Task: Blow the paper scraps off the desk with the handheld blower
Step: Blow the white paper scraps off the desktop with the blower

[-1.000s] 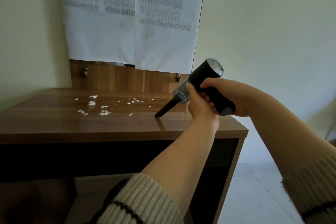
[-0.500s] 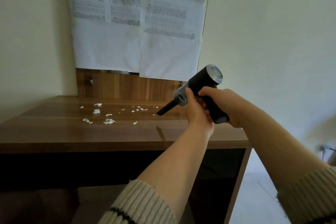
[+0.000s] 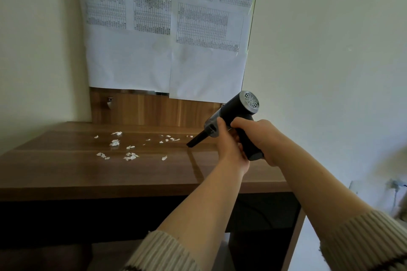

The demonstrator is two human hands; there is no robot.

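A black handheld blower (image 3: pixel 236 109) with a silver rear grille hangs over the right part of the wooden desk (image 3: pixel 66 174). Its thin black nozzle points left and down, with the tip just above the desktop. My right hand (image 3: pixel 262 138) is wrapped around the blower's handle. My left hand (image 3: pixel 229 145) grips the blower from the left, thumb up against the grey collar behind the nozzle. Several small white paper scraps (image 3: pixel 130 156) lie scattered on the desk left of the nozzle, some (image 3: pixel 170 138) close to its tip.
White printed sheets (image 3: pixel 167 28) hang on the wall above the desk's wooden back panel (image 3: pixel 154 108). Pale walls close in on the left and right. A wall socket with a cable (image 3: pixel 394 185) sits low at the right. Floor shows right of the desk.
The blower and both hands have lifted slightly off the desk; the nozzle tip no longer touches the desktop. The view has shifted upward. The scraps lie as before.
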